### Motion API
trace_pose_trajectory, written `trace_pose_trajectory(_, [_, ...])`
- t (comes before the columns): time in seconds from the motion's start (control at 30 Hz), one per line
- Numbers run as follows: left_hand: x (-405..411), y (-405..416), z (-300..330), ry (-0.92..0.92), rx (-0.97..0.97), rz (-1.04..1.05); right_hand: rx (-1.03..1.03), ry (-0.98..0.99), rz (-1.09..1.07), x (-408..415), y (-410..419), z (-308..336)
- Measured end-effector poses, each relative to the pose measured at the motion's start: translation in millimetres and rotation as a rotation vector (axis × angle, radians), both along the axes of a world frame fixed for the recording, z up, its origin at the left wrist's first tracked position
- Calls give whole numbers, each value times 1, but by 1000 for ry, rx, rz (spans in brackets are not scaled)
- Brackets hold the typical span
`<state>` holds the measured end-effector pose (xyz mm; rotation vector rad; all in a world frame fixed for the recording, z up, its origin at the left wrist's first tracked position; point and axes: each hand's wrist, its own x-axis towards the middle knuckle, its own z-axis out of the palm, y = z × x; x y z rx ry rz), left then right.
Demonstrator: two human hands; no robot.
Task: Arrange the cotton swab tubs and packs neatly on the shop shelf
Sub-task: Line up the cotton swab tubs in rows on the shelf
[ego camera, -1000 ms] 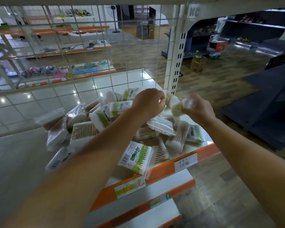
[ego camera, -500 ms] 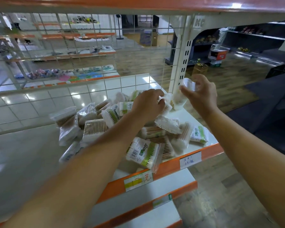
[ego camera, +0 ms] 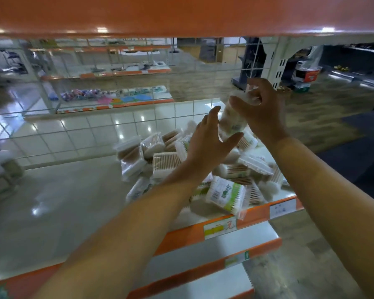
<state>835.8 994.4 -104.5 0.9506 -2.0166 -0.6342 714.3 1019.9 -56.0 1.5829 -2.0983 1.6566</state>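
Observation:
A clear round cotton swab tub (ego camera: pixel 232 120) is held up above the shelf, tilted. My right hand (ego camera: pixel 261 111) grips its upper end. My left hand (ego camera: pixel 205 141) is just below and to the left of it, fingers spread and straight, thumb reaching under the tub's lower end. Below them a loose heap of cotton swab packs (ego camera: pixel 166 160) lies on the white shelf (ego camera: pixel 63 203), some with wooden sticks, some with white ones. One green-labelled pack (ego camera: pixel 226 194) lies near the orange front edge.
A wire mesh back panel (ego camera: pixel 117 87) closes the shelf's rear. An orange shelf edge (ego camera: pixel 181 16) hangs low overhead. A white slotted upright (ego camera: pixel 277 61) stands at the right rear. The left half of the shelf bears nothing. Price labels (ego camera: pixel 219 228) sit on the front rail.
My right hand has lifted the tub higher. My left hand has let go of the heap, risen and spread its fingers under the tub. The camera has tipped upward.

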Motion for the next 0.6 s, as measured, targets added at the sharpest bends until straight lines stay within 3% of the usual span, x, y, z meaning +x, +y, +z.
trace_pose_trajectory(0.23, [52, -5, -10, 111, 119, 112, 118, 68, 126, 63, -14, -8])
trace_pose_trajectory(0.6, [157, -27, -33, 102, 108, 311, 184, 124, 251, 174, -49, -27])
